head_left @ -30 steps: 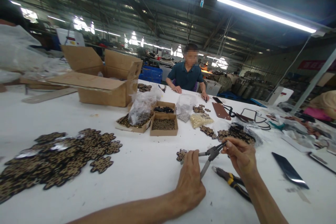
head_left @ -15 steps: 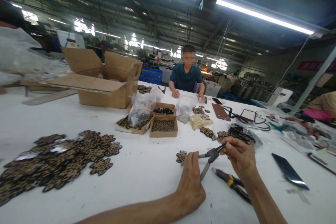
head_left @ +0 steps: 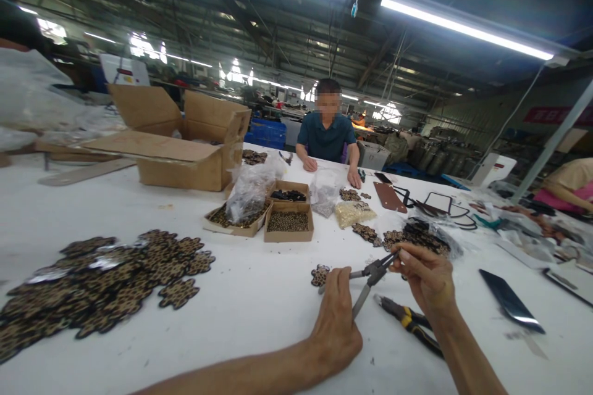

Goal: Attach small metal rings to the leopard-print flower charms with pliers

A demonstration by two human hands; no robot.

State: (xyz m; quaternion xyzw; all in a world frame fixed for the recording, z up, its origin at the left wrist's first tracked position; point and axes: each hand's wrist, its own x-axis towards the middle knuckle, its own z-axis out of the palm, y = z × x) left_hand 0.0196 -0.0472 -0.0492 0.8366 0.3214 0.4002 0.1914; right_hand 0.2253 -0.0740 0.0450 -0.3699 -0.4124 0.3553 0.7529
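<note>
My left hand [head_left: 337,315] is wrapped round the grey handles of a pair of pliers [head_left: 376,271], whose jaws point right and up. At the jaw tips my right hand [head_left: 426,274] pinches something too small to make out. One leopard-print flower-shaped piece [head_left: 319,275] lies just beyond my left hand. Beneath my right wrist rest black-and-yellow cutting pliers [head_left: 407,321], lying on the white table [head_left: 241,333]. A large heap of leopard-print pieces [head_left: 111,284] spreads out at the left.
Small boxes of metal bits [head_left: 288,225] and black parts [head_left: 288,192] stand mid-table, near a plastic bag [head_left: 254,188] and a bag of yellowish pieces [head_left: 354,215]. A big open carton [head_left: 180,163] sits behind. A phone [head_left: 512,301] lies right. Opposite sits a person [head_left: 328,136].
My hands and the pliers have barely moved. The person opposite has shifted slightly left, and one of that person's hands has come a little nearer over the table.
</note>
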